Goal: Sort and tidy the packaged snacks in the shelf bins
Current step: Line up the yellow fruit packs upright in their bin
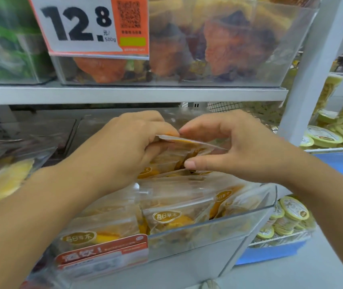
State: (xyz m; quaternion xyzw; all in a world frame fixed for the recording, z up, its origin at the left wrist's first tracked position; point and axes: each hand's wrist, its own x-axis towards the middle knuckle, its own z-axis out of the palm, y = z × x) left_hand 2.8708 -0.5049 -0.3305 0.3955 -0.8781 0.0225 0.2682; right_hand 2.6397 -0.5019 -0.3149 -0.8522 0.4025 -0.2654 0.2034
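Both hands meet over the far end of the clear bin [218, 232]. The left hand [124, 147] clenches a snack packet [189, 143] by its sealed edge; the right hand [235, 147] pinches its other end. Its lower half is hidden among packets [166, 217] standing beneath.

We read "12.8" and "500g" on the price card [89, 26]; snack packets [167, 217] bear "每日草木"

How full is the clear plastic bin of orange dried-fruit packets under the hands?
Nearly full. Clear orange dried-fruit packets stand packed up to the rim of the clear plastic bin, from front wall back to both hands.
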